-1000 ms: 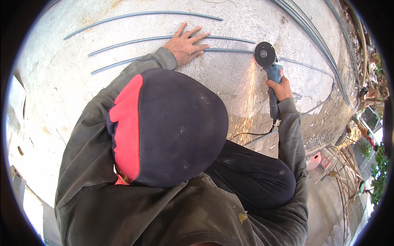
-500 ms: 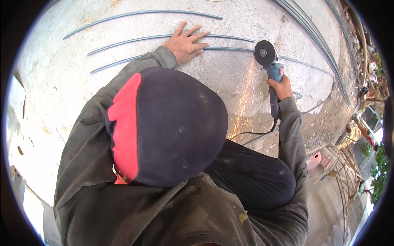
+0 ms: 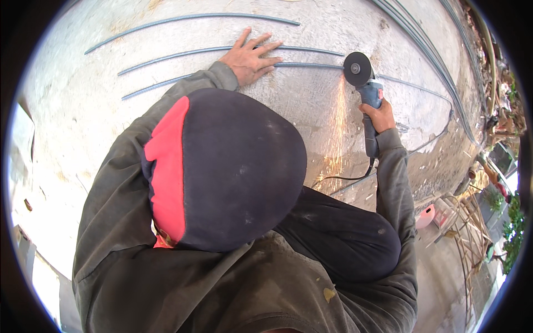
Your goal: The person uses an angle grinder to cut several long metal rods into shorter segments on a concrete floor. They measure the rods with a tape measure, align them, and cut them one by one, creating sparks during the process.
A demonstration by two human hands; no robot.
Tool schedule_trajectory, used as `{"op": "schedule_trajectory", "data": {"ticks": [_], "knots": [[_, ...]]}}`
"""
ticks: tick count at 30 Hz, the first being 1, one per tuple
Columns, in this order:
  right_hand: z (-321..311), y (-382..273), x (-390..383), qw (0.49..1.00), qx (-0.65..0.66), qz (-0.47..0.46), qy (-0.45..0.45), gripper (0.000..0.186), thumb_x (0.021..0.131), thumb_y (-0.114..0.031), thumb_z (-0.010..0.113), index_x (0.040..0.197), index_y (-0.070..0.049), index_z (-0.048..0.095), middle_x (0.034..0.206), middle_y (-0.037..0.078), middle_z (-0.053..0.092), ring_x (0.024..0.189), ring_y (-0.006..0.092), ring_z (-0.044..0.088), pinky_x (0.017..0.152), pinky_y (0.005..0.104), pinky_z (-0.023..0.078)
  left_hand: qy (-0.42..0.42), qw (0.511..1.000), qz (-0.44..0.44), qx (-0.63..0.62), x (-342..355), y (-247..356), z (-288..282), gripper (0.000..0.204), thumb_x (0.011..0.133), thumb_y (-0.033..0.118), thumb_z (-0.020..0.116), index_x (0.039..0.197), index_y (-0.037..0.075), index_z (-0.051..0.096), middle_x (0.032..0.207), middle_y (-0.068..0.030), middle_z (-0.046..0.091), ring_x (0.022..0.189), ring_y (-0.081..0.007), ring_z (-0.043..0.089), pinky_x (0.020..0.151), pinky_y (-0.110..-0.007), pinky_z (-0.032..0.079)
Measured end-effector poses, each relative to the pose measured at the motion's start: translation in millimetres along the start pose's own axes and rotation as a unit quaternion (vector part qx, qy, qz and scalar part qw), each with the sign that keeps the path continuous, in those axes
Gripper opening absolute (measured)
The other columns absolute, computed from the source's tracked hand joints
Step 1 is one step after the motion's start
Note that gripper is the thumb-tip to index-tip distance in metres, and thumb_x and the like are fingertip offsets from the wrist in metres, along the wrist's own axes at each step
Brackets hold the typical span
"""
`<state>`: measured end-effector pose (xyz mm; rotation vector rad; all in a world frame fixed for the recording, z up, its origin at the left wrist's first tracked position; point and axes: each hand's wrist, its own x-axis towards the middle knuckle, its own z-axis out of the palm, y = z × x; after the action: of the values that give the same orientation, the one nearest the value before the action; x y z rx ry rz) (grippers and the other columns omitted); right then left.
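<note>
Three ridged steel rods lie on pale concrete: an upper one point(image 3: 194, 15), a middle one point(image 3: 311, 50) and a lower one point(image 3: 311, 65). My left hand point(image 3: 250, 60) rests with fingers spread across the middle and lower rods. My right hand point(image 3: 380, 115) grips a blue-grey angle grinder point(image 3: 367, 95) with a black disc at the right part of the lower rod. Orange sparks point(image 3: 338, 133) stream down from the disc, whose contact with the metal is hidden. A black cord point(image 3: 350, 178) trails from the grinder's handle.
A large dark fabric dome with a red panel point(image 3: 239, 161) blocks the centre, beside a bent knee point(image 3: 372, 244). Long rods point(image 3: 427, 55) run along the upper right. Beyond the concrete's right edge are debris, a pink container point(image 3: 425, 217), a metal frame point(image 3: 463, 238) and plants point(image 3: 513, 222).
The grinder's disc has shifted slightly upward, and the spray of sparks varies in shape. My left hand stays spread in nearly the same place.
</note>
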<state>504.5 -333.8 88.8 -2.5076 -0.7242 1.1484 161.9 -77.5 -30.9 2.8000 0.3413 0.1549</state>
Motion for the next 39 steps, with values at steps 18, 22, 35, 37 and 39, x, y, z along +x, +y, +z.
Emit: {"op": "schedule_trajectory", "data": {"ticks": [18, 22, 35, 37, 39], "knots": [[-3, 12, 0, 0.999, -0.049, -0.009, 0.010, 0.056, 0.071, -0.029, 0.080, 0.109, 0.009, 0.068, 0.093, 0.019, 0.073, 0.082, 0.0262, 0.071, 0.077, 0.0381, 0.055, -0.024, 0.999, -0.006, 0.031, 2, 3, -8, 0.039, 0.107, 0.047, 0.047, 0.142, 0.037, 0.061, 0.166, 0.0041, 0.034, 0.155, -0.0218, 0.025, 0.131, -0.059, 0.011], [-4, 3, 4, 0.999, -0.043, -0.020, 0.015, 0.053, 0.072, -0.028, 0.081, 0.109, 0.008, 0.068, 0.092, 0.018, 0.073, 0.080, 0.0256, 0.071, 0.075, 0.0377, 0.055, -0.015, 0.999, -0.005, 0.032, 2, 2, -4, 0.039, 0.107, 0.047, 0.047, 0.142, 0.037, 0.060, 0.166, 0.0039, 0.034, 0.155, -0.0221, 0.025, 0.131, -0.059, 0.012], [0, 6, -8, 0.999, -0.030, -0.009, 0.010, 0.050, 0.073, -0.026, 0.081, 0.109, 0.007, 0.067, 0.089, 0.016, 0.073, 0.075, 0.0231, 0.069, 0.070, 0.0364, 0.055, 0.003, 1.000, 0.008, -0.011, 1, -1, -8, 0.042, 0.102, 0.039, 0.062, 0.143, 0.031, 0.060, 0.165, -0.0001, 0.035, 0.155, -0.0255, 0.026, 0.130, -0.059, 0.013], [-4, 4, -20, 0.999, -0.022, -0.032, 0.015, 0.049, 0.073, -0.026, 0.080, 0.108, 0.007, 0.067, 0.090, 0.015, 0.072, 0.075, 0.0222, 0.069, 0.070, 0.0355, 0.055, -0.002, 1.000, 0.006, -0.021, 2, -1, -13, 0.042, 0.102, 0.039, 0.062, 0.142, 0.028, 0.061, 0.164, -0.0016, 0.036, 0.155, -0.0263, 0.025, 0.130, -0.059, 0.012], [-11, 0, -37, 0.999, 0.046, 0.021, 0.015, 0.048, 0.074, -0.025, 0.080, 0.107, 0.007, 0.067, 0.089, 0.014, 0.072, 0.075, 0.0209, 0.068, 0.069, 0.0346, 0.054, 0.047, 0.998, 0.020, -0.027, 2, 1, -13, 0.041, 0.099, 0.038, 0.066, 0.137, 0.021, 0.064, 0.157, -0.0085, 0.045, 0.150, -0.0290, 0.034, 0.127, -0.059, 0.020]]}}
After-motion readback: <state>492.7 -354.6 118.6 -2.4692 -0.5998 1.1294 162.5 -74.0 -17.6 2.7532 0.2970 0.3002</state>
